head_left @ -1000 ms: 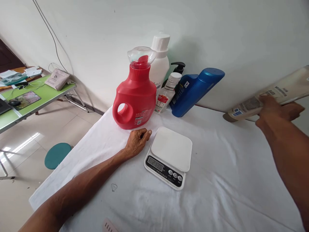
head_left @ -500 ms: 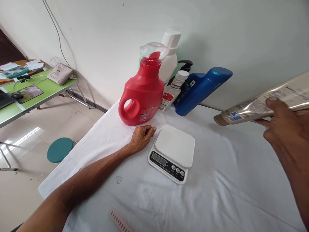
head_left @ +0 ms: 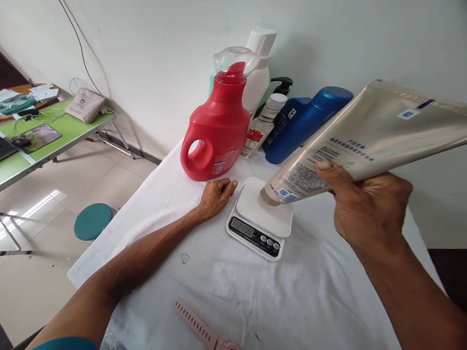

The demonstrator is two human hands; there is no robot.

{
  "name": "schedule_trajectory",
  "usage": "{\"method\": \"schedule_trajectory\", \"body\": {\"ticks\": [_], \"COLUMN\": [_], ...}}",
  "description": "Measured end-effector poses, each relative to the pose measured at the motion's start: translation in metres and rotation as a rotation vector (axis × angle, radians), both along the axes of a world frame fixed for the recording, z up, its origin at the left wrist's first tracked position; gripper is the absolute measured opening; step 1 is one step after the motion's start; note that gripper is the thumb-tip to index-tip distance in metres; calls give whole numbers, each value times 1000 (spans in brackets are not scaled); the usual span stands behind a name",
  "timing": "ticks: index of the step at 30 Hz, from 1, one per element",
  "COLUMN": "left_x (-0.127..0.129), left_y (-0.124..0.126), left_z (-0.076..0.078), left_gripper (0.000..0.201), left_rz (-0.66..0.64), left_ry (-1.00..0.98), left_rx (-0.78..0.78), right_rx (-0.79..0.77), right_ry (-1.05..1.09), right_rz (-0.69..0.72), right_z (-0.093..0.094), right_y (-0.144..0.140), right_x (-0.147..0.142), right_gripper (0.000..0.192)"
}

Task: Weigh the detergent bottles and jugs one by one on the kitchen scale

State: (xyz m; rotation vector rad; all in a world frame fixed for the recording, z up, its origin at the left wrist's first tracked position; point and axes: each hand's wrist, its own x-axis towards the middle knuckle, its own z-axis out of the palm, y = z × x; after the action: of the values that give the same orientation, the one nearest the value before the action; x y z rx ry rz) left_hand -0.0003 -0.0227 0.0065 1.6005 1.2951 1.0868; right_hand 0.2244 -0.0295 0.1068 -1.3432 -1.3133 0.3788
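Observation:
My right hand [head_left: 368, 209] grips a large champagne-coloured squeeze tube [head_left: 350, 141], thumb across its printed side. The tube slants, its cap end down at the left, over the white platform of a digital kitchen scale [head_left: 251, 204]; whether the cap touches the platform I cannot tell. Digits show on the scale's display, too faint to read surely. Beside the scale's left edge, my left hand [head_left: 216, 197] rests on the white cloth, loosely closed with nothing visible in it. Just behind that hand stands a red detergent jug [head_left: 222, 129] with a clear cap over its spout.
Behind the scale stand a white bottle [head_left: 255, 87], a small clear bottle [head_left: 260, 129], a black pump top [head_left: 281, 85] and tilted blue bottles [head_left: 306, 126] near the wall. A pink watch strap [head_left: 197, 323] lies in front. Leftward are a teal stool [head_left: 93, 221] and a green table [head_left: 62, 138].
My right hand has brought the tube leftward from the right side to above the scale platform. My left hand stays beside the scale. The view has shifted slightly.

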Motion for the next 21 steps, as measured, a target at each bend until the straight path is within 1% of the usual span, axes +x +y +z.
{"method": "schedule_trajectory", "body": {"ticks": [2,4,8,11,14,18,20,21], "left_x": [0,0,0,0,0,0,0,0], "left_y": [0,1,1,1,1,1,1,1], "left_z": [0,0,1,1,0,-1,-1,-1], "left_gripper": [47,47,47,47,47,48,49,49], "left_rz": [2,4,3,0,-1,4,9,10], "left_ry": [3,6,17,10,-3,-2,-3,-4], "left_rx": [4,2,3,16,19,18,21,23], "right_rx": [-40,-72,-87,-90,-83,-116,-96,-71], "right_ry": [34,12,-64,-70,-38,40,90,130], "right_rz": [4,-14,-66,-72,-41,60,118,123], "right_z": [-6,-9,-10,-9,-10,-8,-9,-11], "right_y": [-3,-5,-10,-14,-17,-23,-29,-33], "right_x": [-4,-6,-8,-10,-13,-15,-13,-11], "right_gripper": [40,41,42,43,45,45,46,47]}}
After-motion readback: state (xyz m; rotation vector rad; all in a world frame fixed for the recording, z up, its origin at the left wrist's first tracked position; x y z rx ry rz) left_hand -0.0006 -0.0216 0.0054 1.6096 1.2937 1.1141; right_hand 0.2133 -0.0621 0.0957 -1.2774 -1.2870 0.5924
